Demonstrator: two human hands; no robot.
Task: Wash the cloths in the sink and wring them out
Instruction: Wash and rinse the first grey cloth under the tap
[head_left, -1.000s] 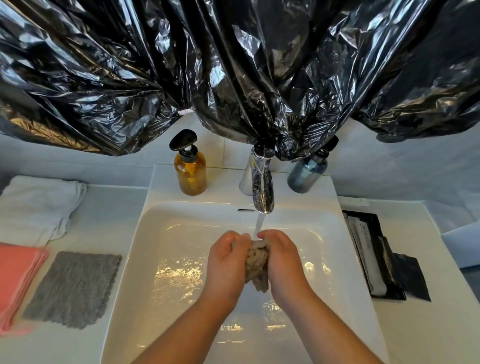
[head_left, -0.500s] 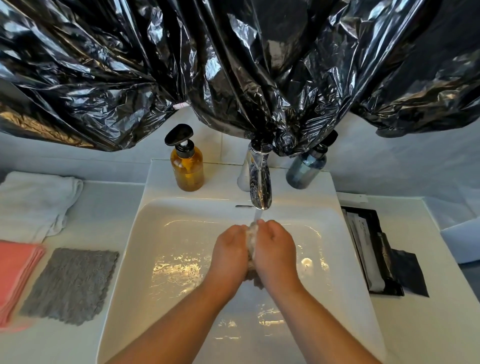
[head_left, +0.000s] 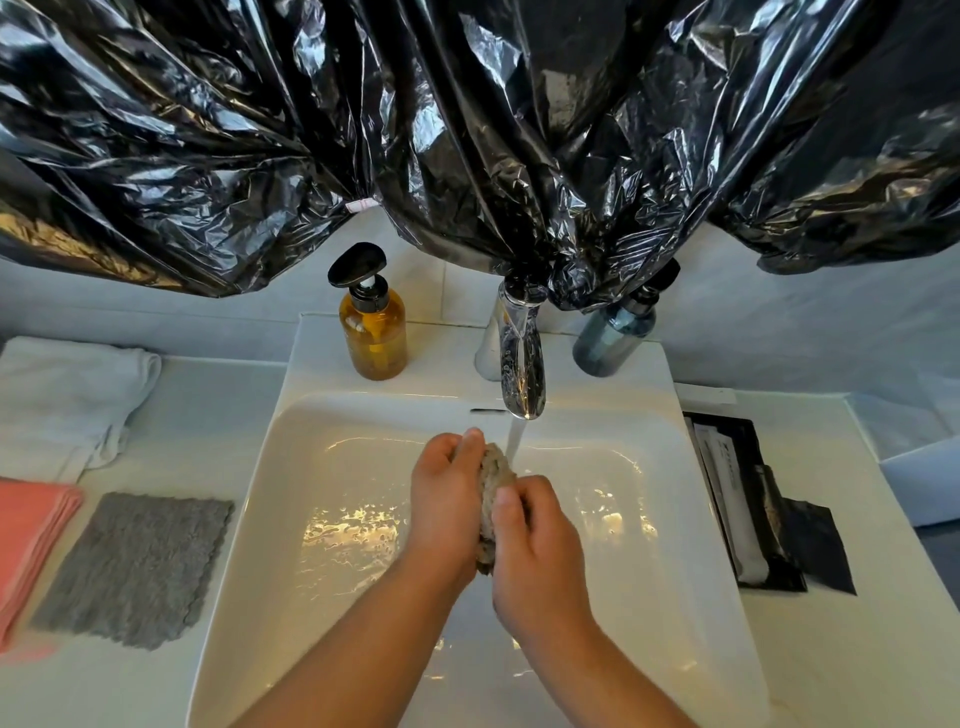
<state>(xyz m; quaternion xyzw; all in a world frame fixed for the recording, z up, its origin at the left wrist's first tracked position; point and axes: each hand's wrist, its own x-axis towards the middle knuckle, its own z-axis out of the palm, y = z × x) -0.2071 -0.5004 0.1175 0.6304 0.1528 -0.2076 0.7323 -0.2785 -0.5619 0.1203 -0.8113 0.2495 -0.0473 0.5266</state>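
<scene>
Because both hands are wrapping round it, the wadded beige cloth (head_left: 493, 473) is showing only as a nubbly, sodden strip between the palms, with a small tail poking out below. The left hand (head_left: 447, 499) is gripping its far side with curled fingers, and the right hand (head_left: 535, 551) is clenching the near side, thumb lying across the top; the fingertips of both are hiding behind the wad. The bundle is hanging over the middle of the white sink (head_left: 311, 467), its upper end touching the thin stream of water (head_left: 514, 441) that is falling from the chrome tap (head_left: 519, 364). Crinkled black plastic sheeting (head_left: 467, 130) is draping over the wall behind, covering the tap's top and the pump of a blue-grey bottle (head_left: 613, 338). A round amber pump bottle (head_left: 373, 332) is standing on the sink's back ledge, left of the tap. On the counter to the left, a fluffy grey cloth (head_left: 135, 569) with wavy edges is lying flat, a folded pink cloth (head_left: 31, 535) is running off the frame edge, and a white towel (head_left: 62, 400) is sitting behind them. To the right, dark packets (head_left: 753, 499) are lying side by side, their print too small to read.
</scene>
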